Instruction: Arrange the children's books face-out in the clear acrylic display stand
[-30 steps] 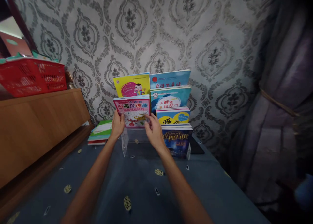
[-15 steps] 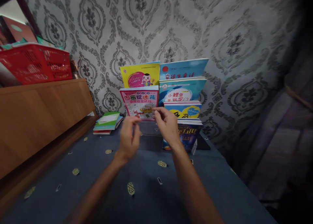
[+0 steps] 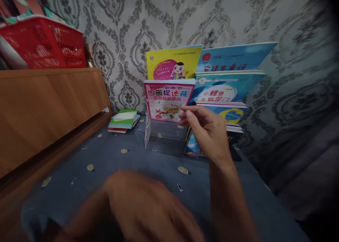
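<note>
My right hand [image 3: 208, 129] hovers in front of the clear plastic book rack [image 3: 165, 143], its fingers loosely bent and apart, with nothing seen in them. Its fingertips overlap the lower right corner of a pink picture book [image 3: 169, 94]; whether they touch it I cannot tell. Behind that book stands a yellow book [image 3: 161, 62]. On the right side are blue books [image 3: 225, 60], a teal book [image 3: 227, 86] and a dark blue book [image 3: 194, 145], partly covered by my hand. My left hand [image 3: 148, 206], low in the foreground, is smeared by motion and its fingers are indistinct.
A small pile of booklets [image 3: 123, 118] with a green one on top lies left of the rack. The dark blue patterned cloth [image 3: 106, 182] covers the surface. At left, a red basket [image 3: 45, 41] sits on a wooden cabinet [image 3: 53, 111]. Patterned wallpaper [image 3: 127, 30] rises behind.
My left hand has swung down from before the rack, toward me. The view has come closer and shifted, and my right hand stays by the pink book's lower right corner.
</note>
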A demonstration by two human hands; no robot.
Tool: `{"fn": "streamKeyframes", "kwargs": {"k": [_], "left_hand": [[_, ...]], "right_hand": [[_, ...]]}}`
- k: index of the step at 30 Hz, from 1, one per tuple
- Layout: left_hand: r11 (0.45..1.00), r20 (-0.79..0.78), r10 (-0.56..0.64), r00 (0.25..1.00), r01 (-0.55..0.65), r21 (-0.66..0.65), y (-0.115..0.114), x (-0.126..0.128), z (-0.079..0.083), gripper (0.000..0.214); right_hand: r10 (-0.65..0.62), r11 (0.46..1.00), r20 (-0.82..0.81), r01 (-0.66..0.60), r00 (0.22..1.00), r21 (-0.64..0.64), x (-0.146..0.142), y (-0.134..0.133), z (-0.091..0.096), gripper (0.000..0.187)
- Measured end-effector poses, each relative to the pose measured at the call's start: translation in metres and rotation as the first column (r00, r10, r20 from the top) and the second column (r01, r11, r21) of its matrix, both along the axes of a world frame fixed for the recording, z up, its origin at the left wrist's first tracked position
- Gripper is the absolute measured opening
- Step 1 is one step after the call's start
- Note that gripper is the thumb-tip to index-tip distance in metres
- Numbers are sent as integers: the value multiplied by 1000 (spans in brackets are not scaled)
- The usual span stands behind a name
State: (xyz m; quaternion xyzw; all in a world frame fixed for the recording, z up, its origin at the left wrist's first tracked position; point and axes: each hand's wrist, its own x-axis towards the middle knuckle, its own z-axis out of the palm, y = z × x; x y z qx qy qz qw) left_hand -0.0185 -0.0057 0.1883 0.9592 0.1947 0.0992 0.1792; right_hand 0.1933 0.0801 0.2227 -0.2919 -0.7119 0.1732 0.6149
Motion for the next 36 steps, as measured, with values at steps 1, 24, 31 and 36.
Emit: {"fn": "streamKeyframes", "kwargs": {"k": [1,24,31,36], "left_hand": [[1000,-18,4,1000,-4,2,21,-15,4,46],[494,-491,840,231,-697,519,276,-160,-59,41],[508,-460,847,266,-658,555,253,-161,-54,47],[513,-430,851,302,-654,556,216,-162,-44,47]], "right_hand": [[0,1000,-4,0,1000,4,1,-1,1,23],[-99,995,-23,99,995,4,10,0,4,17],[-101,995,-30,101,994,5,11,-4,5,18],[-85,996,-9,85,996,16,13,-7,6,18]]}}
